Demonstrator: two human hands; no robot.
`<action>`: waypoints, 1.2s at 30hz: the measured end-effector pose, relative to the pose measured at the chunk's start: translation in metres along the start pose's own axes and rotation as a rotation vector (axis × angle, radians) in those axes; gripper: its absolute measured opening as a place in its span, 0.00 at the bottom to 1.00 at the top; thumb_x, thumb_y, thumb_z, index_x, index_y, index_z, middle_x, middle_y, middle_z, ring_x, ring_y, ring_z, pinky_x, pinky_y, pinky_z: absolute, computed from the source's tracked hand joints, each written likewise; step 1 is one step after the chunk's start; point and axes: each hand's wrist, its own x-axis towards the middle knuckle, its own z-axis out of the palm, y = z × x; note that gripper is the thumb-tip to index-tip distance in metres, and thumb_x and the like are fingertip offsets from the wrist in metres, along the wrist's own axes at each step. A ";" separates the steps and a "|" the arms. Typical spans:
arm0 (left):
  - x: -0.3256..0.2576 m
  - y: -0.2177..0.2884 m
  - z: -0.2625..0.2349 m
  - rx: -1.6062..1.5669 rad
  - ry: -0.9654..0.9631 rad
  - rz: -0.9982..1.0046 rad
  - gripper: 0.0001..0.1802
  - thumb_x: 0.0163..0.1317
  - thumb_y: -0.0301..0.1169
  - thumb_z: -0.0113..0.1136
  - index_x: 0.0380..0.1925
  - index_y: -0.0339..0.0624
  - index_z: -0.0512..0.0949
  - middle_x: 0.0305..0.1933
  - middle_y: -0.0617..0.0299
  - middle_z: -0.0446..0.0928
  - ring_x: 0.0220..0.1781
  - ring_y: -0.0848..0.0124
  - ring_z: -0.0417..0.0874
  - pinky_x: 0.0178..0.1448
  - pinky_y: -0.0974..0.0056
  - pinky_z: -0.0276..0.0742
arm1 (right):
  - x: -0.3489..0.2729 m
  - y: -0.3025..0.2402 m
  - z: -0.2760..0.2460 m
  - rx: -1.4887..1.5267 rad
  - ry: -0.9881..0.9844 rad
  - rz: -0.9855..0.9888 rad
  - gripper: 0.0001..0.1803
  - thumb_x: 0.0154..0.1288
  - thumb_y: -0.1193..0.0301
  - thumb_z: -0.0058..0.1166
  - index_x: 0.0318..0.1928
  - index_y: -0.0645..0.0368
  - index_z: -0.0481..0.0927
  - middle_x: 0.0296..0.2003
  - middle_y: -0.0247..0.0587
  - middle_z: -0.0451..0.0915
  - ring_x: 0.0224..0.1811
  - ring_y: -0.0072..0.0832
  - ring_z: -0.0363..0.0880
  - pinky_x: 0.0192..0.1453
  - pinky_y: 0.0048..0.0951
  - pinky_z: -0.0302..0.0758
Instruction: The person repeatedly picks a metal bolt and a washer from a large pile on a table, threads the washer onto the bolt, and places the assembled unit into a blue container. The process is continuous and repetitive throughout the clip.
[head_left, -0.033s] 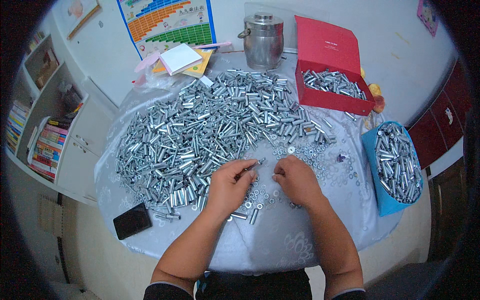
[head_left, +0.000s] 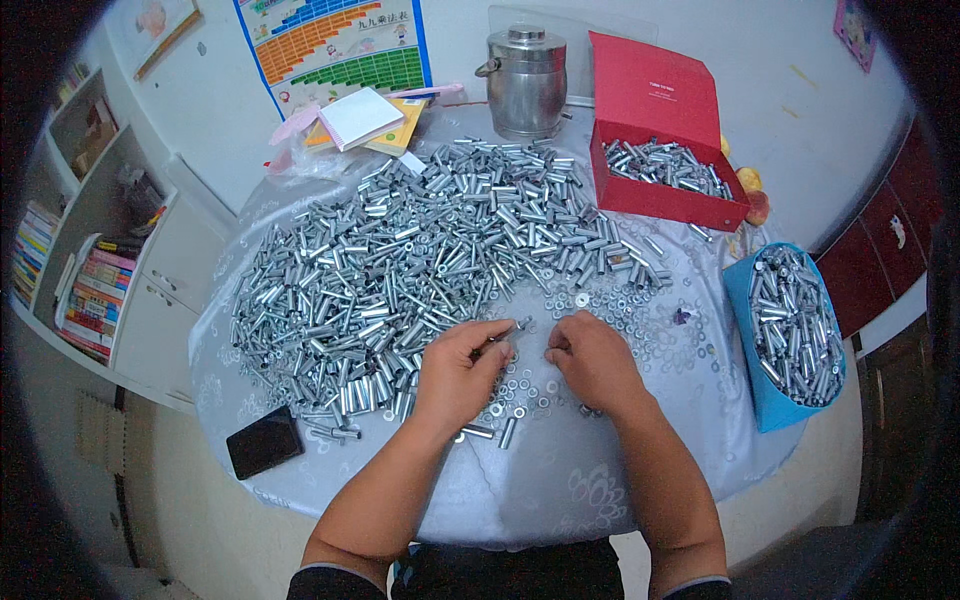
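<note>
My left hand is over the near middle of the table, thumb and fingers pinching a small metal bolt that points toward the right. Just across from it, my right hand has its fingers curled in and its thumb pressed to them; whatever it may hold is too small to make out. Between and below the hands lie scattered washers. Beside my left hand spreads a big heap of silvery metal sleeves and bolts. More washers lie beyond my right hand.
At the right stands a blue fabric bin full of metal bolts. Behind it is an open red box with similar parts. A steel pot, a notepad and a dark phone also sit on the cloth-covered table.
</note>
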 end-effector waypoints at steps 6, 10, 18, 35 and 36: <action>0.000 0.002 0.003 0.049 -0.054 0.058 0.15 0.57 0.24 0.66 0.46 0.40 0.85 0.41 0.53 0.85 0.41 0.63 0.86 0.49 0.64 0.79 | 0.003 0.009 -0.004 0.903 0.069 0.118 0.06 0.65 0.74 0.61 0.40 0.63 0.82 0.29 0.35 0.82 0.27 0.21 0.77 0.34 0.24 0.75; -0.001 0.002 0.006 0.105 -0.070 0.094 0.14 0.58 0.24 0.65 0.46 0.39 0.85 0.42 0.52 0.85 0.43 0.62 0.86 0.50 0.63 0.80 | 0.000 0.000 -0.002 0.918 0.091 0.074 0.05 0.66 0.75 0.60 0.40 0.63 0.81 0.28 0.33 0.81 0.27 0.18 0.76 0.32 0.22 0.73; -0.002 0.003 0.005 0.041 -0.105 0.083 0.14 0.58 0.23 0.64 0.46 0.37 0.85 0.42 0.52 0.85 0.42 0.64 0.86 0.48 0.65 0.80 | -0.002 -0.002 0.002 0.861 0.076 0.041 0.07 0.67 0.72 0.60 0.42 0.63 0.82 0.29 0.33 0.81 0.28 0.18 0.77 0.33 0.23 0.75; 0.006 0.000 0.003 -0.663 0.101 -0.278 0.15 0.63 0.18 0.61 0.51 0.29 0.79 0.44 0.50 0.84 0.40 0.66 0.87 0.46 0.66 0.85 | 0.003 0.014 -0.023 0.290 0.346 -0.037 0.08 0.61 0.70 0.63 0.38 0.62 0.86 0.35 0.45 0.83 0.37 0.38 0.82 0.45 0.33 0.77; 0.006 0.002 0.003 -0.674 0.135 -0.267 0.15 0.63 0.18 0.61 0.50 0.29 0.79 0.44 0.50 0.84 0.40 0.66 0.87 0.46 0.66 0.85 | 0.003 0.020 -0.023 0.217 0.286 -0.057 0.08 0.61 0.70 0.63 0.38 0.61 0.86 0.36 0.45 0.83 0.38 0.40 0.82 0.46 0.35 0.77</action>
